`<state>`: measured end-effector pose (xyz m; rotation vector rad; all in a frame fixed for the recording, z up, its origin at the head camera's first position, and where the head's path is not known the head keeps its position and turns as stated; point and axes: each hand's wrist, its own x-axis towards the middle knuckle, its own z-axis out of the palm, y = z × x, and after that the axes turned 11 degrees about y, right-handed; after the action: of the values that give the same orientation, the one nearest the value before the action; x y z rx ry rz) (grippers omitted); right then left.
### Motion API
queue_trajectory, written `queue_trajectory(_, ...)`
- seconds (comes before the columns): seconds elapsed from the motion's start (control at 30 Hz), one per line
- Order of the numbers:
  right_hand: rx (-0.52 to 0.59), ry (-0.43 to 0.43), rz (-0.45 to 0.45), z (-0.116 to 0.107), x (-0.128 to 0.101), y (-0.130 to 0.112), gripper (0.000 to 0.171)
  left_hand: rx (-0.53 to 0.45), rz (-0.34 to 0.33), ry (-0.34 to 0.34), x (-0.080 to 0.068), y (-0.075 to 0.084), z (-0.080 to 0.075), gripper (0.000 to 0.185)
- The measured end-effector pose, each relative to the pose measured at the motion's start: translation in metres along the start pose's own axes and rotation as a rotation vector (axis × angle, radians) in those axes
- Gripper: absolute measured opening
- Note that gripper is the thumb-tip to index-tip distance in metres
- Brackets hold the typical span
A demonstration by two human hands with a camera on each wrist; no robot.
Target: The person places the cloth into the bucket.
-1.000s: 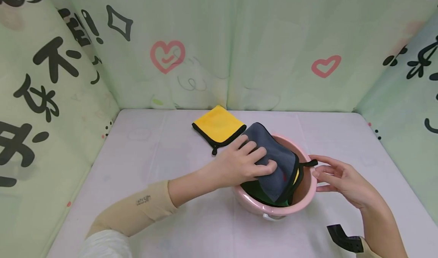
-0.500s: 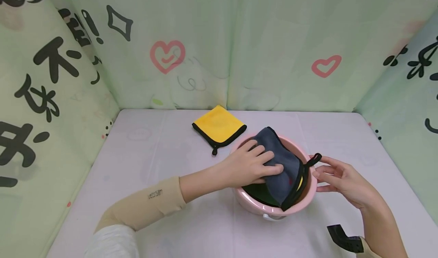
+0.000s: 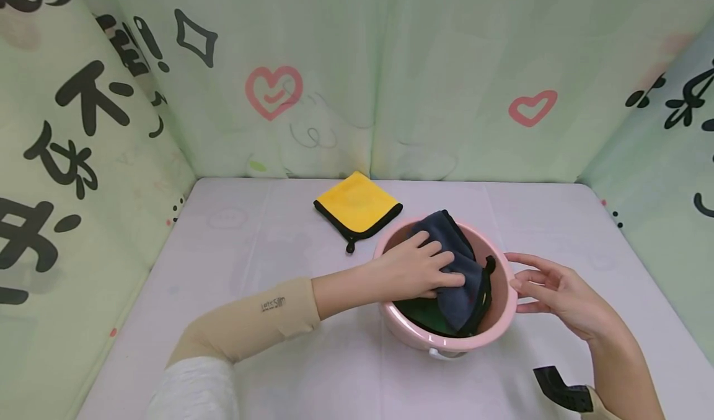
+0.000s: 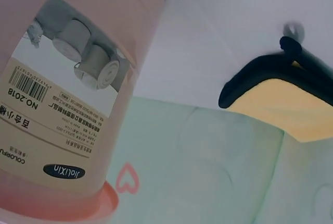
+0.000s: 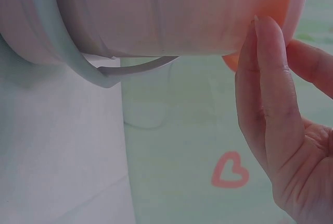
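Observation:
My left hand [image 3: 413, 268] reaches over the left rim into a pink bucket [image 3: 504, 327] and grips a dark blue-grey cloth [image 3: 460, 271] with black edging and a black loop. Under it lies a dark green cloth [image 3: 421, 313], partly covered. At the bucket's right rim, my right hand [image 3: 549, 290] rests its fingertips against the outside; its fingers [image 5: 276, 73] are fairly straight in the right wrist view. The left wrist view shows the bucket's labelled side [image 4: 52, 130], with the left hand out of frame.
A folded yellow cloth [image 3: 357, 203] with black edging lies on the white-covered table [image 3: 268, 222], behind and left of the bucket. The bucket's pale handle [image 5: 106, 75] hangs down its side. Printed green curtains [image 3: 446, 85] enclose the table's back and sides.
My left hand has moved right and down with the blue-grey cloth, which now sits lower inside the bucket, its loop inside the rim. The right hand and yellow cloth stay put.

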<state>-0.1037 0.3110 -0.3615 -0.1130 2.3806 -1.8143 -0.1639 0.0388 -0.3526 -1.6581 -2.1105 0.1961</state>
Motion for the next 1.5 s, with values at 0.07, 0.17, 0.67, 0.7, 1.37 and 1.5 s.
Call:
queue_trajectory(0.07,0.000,-0.001,0.000,0.000,0.000,0.000,0.046,0.000,0.011,-0.065,0.003,0.001,0.002,0.040)
queue_trajectory(0.17,-0.012,0.004,0.001,0.000,0.000,0.001,0.046,-0.001,0.031,-0.152,0.008,0.002,0.004,0.044)
queue_trajectory(0.67,-0.021,0.018,0.001,-0.001,-0.001,0.001,0.046,0.105,0.080,-0.352,0.016,0.007,0.010,0.053)
queue_trajectory(0.7,-0.018,0.016,-0.001,-0.001,-0.001,0.001,0.046,0.105,0.078,-0.360,0.016,0.007,0.010,0.054)
queue_trajectory(1.37,-0.024,0.016,0.003,-0.001,-0.001,0.001,0.046,-0.037,0.031,-0.536,0.019,0.005,0.009,0.060)
queue_trajectory(1.5,-0.001,0.004,0.001,0.000,0.000,0.001,0.046,-0.092,0.013,-0.519,0.017,0.003,0.009,0.061)
